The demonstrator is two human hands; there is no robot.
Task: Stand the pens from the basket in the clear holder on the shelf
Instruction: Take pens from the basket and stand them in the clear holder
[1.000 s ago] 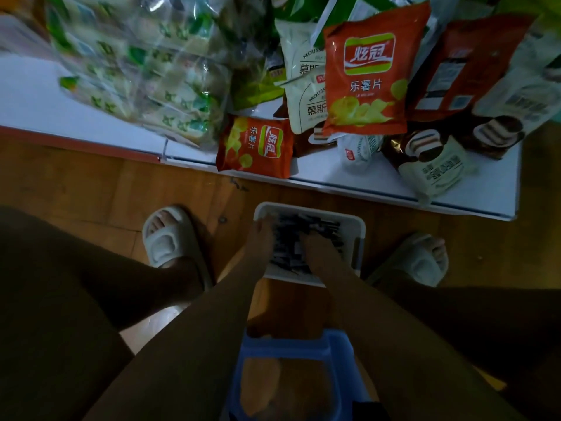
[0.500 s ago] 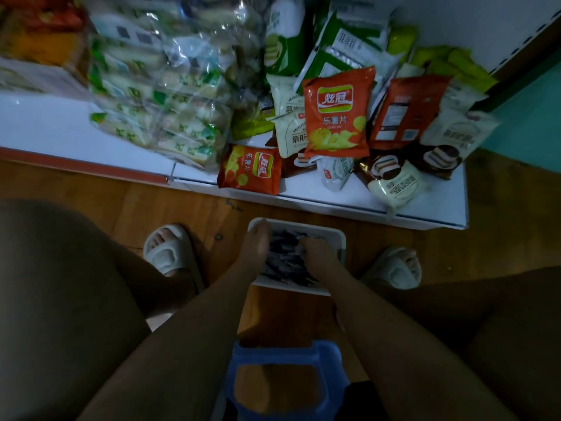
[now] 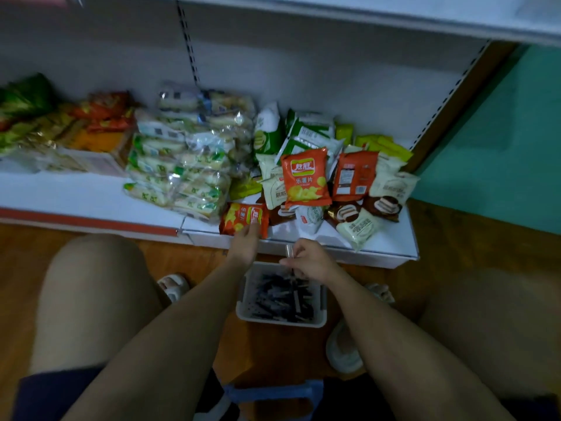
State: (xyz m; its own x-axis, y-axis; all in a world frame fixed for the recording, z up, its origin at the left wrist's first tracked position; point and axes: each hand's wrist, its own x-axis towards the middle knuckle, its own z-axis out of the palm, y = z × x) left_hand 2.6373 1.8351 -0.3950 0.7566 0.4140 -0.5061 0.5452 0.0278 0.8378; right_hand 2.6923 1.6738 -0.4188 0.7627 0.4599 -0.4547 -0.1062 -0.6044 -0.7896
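Note:
A white basket [image 3: 280, 323] sits on the wooden floor between my feet, filled with several dark pens [image 3: 277, 296]. Just above its far rim, my right hand [image 3: 311, 261] pinches one pen [image 3: 289, 253], which stands nearly upright with its pale end up. My left hand [image 3: 246, 243] reaches forward to the shelf edge, and its fingers touch the lower edge of a small orange chips bag [image 3: 239, 218]. No clear holder shows in this view.
The low white shelf [image 3: 76, 196] is crowded with snack bags, among them a big orange chips bag [image 3: 305, 177] and clear-wrapped packs [image 3: 182, 165]. A blue stool [image 3: 273, 390] sits under me. A teal wall [image 3: 501, 147] stands at right.
Both hands have come up out of the basket. The right one lifted a pen, the left moved forward to the small chips bag. The camera tilted up toward the shelf.

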